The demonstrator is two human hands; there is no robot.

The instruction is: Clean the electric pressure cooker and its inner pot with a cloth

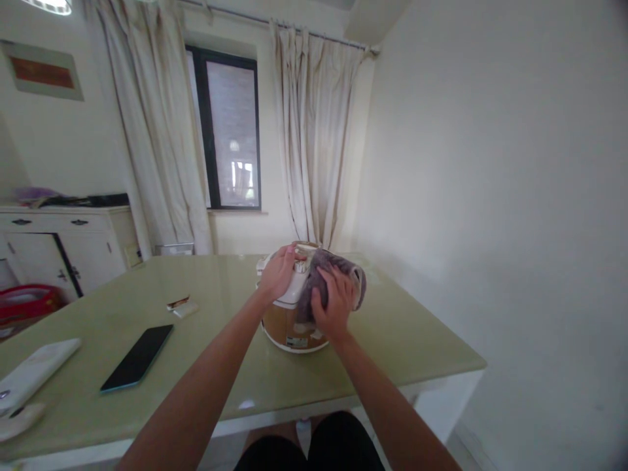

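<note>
A rice cooker (275,323) with a white lid and a brown body stands upright on the table in front of me. My left hand (277,273) lies on the left part of its lid, fingers stretched over the top and wrapped round nothing I can see. On the right side of the cooker, my right hand (336,297) grips a grey-purple cloth (354,269) and presses it against the lid edge and body. The cloth and hand hide that side of the cooker. A small label (297,342) shows low on the body.
The green tabletop (392,340) carries a dark phone (138,358), a white device (36,373), a curved white object (19,422) and small packets (184,306) on the left. A white wall (500,196) rises to the right. Behind are curtains (318,131) and a white cabinet (93,242).
</note>
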